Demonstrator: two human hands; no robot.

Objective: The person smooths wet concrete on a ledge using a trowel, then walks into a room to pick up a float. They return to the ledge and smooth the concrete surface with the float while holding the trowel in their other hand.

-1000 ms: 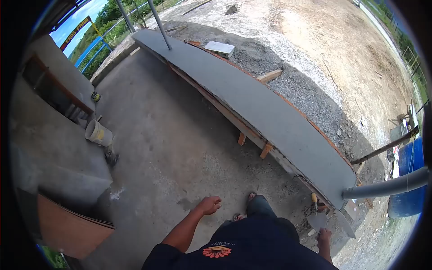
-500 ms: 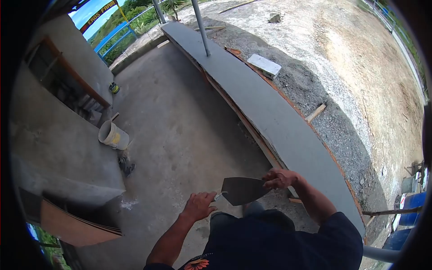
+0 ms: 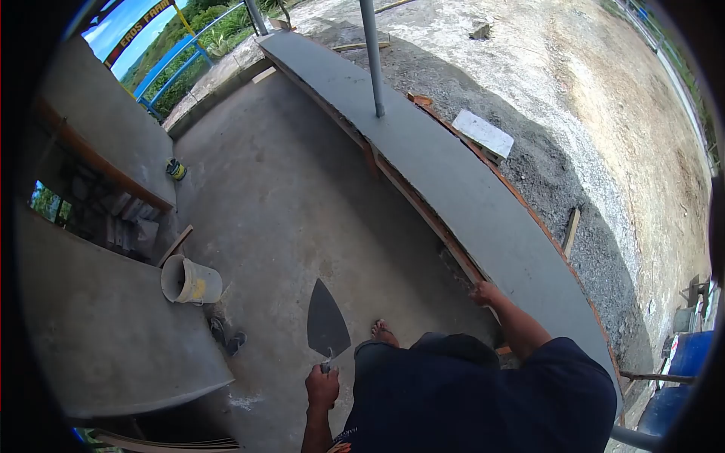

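Note:
My left hand (image 3: 322,388) is closed around the handle of a pointed masonry trowel (image 3: 327,321). Its dark, flat blade points forward above the floor, left of my bare foot (image 3: 384,331). At the inner edge of a long grey concrete slab (image 3: 445,181), my right hand (image 3: 485,294) has its fingers curled by the wooden form board (image 3: 430,208). Whether those fingers grip the board or something small, I cannot make out. The slab's top looks smooth, and a grey pipe post (image 3: 372,60) rises from it.
A whitish bucket (image 3: 190,281) stands by the left wall, with a pair of shoes (image 3: 228,337) beside it. Farther off is a small can (image 3: 175,168). A concrete block (image 3: 483,134) lies beyond the slab on gravel. Blue drums (image 3: 691,352) stand at far right.
My right hand has left the trowel blade and moved to the slab's inner edge. The left hand has lowered, turning the trowel so its tip points forward. The view has shifted slightly.

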